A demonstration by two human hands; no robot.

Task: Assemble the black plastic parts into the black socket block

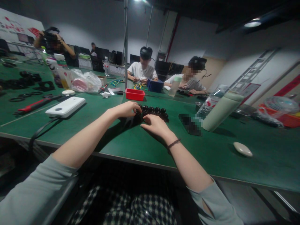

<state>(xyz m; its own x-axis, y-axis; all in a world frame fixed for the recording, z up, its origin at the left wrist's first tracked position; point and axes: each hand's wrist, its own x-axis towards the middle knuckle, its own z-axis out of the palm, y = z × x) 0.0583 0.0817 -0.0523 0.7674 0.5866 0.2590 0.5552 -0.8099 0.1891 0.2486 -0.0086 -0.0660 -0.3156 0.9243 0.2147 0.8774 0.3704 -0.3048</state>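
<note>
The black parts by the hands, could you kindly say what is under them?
The green tabletop shows around the black parts; what lies directly beneath is covered by them.

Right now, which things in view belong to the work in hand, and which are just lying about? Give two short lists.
Belonging, it seems:
cluster of black parts, by the left hand and right hand
perhaps the red tray beyond

Apparently lying about:
white device
phone
pale green flask
pale oval object

Grey walls [98,22] under a dark ceiling [206,11] (a round lamp [252,23] bright at right), green-topped table [140,145] below.
</note>
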